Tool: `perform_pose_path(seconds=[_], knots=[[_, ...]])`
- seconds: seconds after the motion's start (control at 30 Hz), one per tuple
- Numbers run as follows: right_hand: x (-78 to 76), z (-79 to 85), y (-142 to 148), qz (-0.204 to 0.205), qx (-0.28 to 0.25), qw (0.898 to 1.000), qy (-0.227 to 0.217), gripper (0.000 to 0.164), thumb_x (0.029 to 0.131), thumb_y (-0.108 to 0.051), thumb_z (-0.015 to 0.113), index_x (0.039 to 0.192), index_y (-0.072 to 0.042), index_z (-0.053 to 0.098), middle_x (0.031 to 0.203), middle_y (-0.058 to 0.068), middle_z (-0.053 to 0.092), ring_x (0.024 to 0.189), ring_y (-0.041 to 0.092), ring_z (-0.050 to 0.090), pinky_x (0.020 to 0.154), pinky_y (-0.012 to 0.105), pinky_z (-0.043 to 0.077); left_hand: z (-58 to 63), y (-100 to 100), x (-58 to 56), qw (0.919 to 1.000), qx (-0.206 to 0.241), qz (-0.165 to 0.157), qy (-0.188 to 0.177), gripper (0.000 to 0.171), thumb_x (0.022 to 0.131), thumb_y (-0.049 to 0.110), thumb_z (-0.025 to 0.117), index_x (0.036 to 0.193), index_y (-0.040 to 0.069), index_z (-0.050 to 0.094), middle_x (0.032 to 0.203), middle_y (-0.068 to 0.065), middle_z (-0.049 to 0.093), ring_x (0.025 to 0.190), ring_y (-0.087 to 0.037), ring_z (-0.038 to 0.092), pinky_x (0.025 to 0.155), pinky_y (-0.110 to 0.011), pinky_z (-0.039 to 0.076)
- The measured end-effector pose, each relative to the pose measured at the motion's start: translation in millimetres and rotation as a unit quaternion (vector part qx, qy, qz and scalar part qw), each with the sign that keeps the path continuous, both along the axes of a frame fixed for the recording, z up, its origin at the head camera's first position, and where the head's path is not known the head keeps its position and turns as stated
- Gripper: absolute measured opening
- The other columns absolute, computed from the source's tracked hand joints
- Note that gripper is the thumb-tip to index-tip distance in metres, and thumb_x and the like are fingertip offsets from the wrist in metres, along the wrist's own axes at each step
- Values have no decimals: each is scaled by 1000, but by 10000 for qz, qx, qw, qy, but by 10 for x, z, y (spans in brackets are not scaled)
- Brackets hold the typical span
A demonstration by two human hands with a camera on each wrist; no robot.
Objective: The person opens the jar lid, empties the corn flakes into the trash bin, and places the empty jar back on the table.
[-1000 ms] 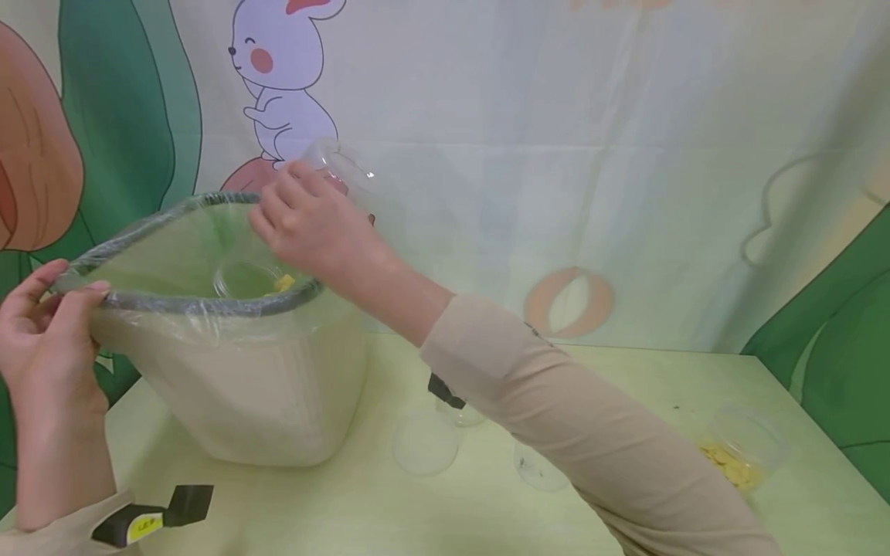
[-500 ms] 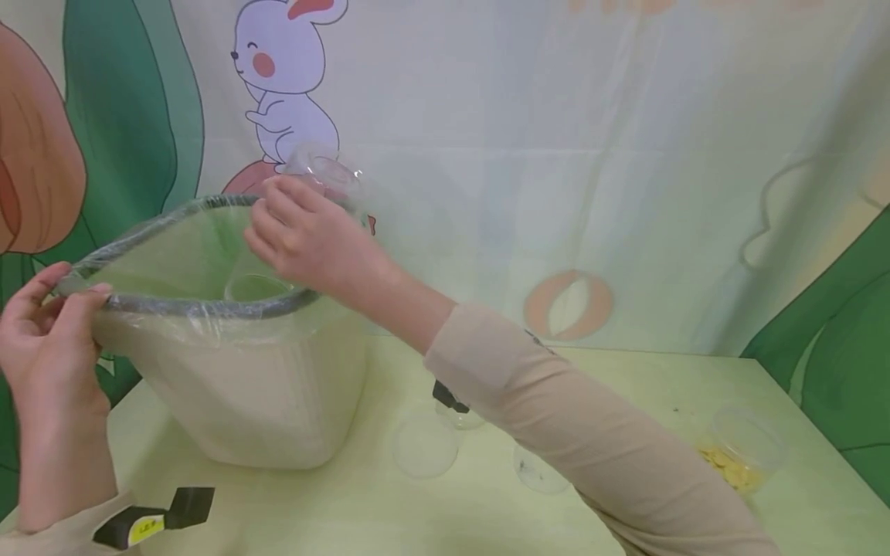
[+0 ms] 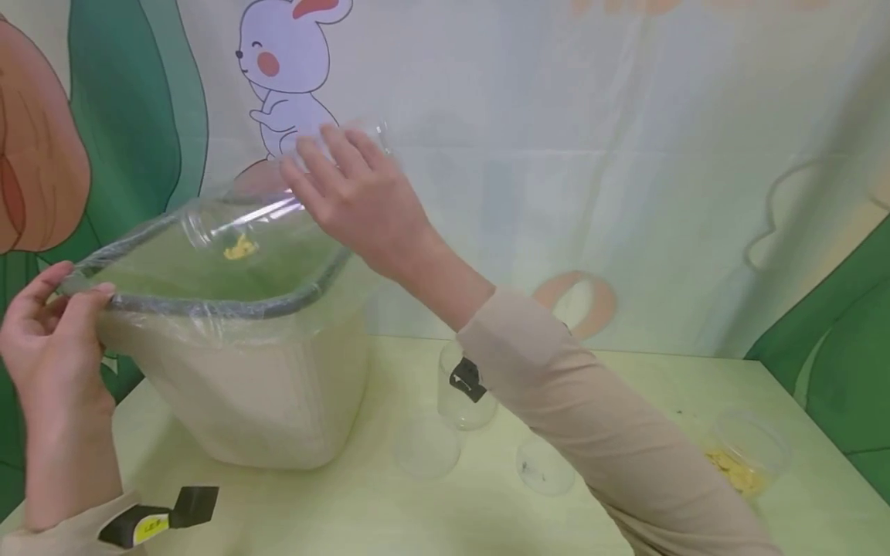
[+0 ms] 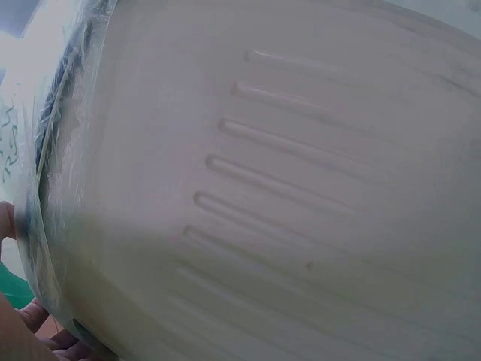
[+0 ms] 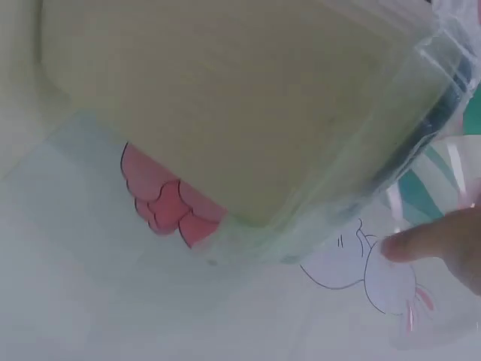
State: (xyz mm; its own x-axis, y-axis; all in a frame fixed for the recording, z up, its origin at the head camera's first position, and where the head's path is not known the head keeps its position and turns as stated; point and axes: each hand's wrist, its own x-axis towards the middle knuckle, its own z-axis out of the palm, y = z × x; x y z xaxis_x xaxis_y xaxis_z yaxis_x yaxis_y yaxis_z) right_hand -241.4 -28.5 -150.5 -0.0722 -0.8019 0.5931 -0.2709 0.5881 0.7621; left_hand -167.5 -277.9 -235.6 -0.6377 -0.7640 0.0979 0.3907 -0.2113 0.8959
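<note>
My left hand (image 3: 59,340) pinches the lined rim of a pale trash bin (image 3: 243,394) at its left corner. In the left wrist view, the ribbed wall of the bin (image 4: 301,188) fills most of the picture, with fingers (image 4: 30,331) at its rim. Above the bin's opening, my right hand (image 3: 368,193) grips a clear plastic jar (image 3: 257,212), tipped with its mouth down and left. Small yellow pieces (image 3: 240,247) show at the jar's mouth. The right wrist view shows the bin's underside and wall (image 5: 225,98) and my thumb (image 5: 428,244); the jar is hard to make out there.
On the table (image 3: 389,510), right of the bin, stands another clear jar (image 3: 459,409), partly behind my right cuff. Two clear round lids (image 3: 426,448) lie near it. A clear container with yellow pieces (image 3: 737,467) is at far right. A printed curtain (image 3: 626,154) hangs behind.
My right hand has risen and shifted right, its fingers spreading along the jar. The jar now lies flatter, its mouth higher, with yellow pieces visible. The left hand keeps its place.
</note>
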Motion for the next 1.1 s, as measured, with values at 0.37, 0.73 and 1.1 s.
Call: perform_pose_path(seconds=[0.37, 0.73, 1.1], knots=[[16, 35, 104, 115, -170, 9997, 97, 37, 92, 0, 33, 118, -12, 56, 118, 7, 58, 113, 27, 52, 99, 35, 37, -6, 17, -3, 10000, 11, 30, -6, 36, 79, 4, 67, 110, 18, 59, 89, 1, 42, 65, -9, 36, 47, -18, 26], [58, -14, 174, 95, -64, 9998, -150, 34, 90, -1, 39, 117, -13, 57, 119, 6, 59, 115, 27, 51, 99, 35, 37, 0, -2, 5, 9998, 34, 48, -190, 37, 80, 6, 66, 113, 20, 57, 91, 3, 42, 68, -8, 37, 48, -17, 26], [129, -85, 436, -211, -772, 9947, -639, 35, 84, 1, 47, 115, -9, 58, 114, 10, 60, 108, 29, 55, 92, 35, 43, 0, 27, 14, 9999, 31, 57, -130, 37, 79, 4, 67, 113, 17, 58, 92, 1, 44, 70, -8, 40, 48, -17, 30]])
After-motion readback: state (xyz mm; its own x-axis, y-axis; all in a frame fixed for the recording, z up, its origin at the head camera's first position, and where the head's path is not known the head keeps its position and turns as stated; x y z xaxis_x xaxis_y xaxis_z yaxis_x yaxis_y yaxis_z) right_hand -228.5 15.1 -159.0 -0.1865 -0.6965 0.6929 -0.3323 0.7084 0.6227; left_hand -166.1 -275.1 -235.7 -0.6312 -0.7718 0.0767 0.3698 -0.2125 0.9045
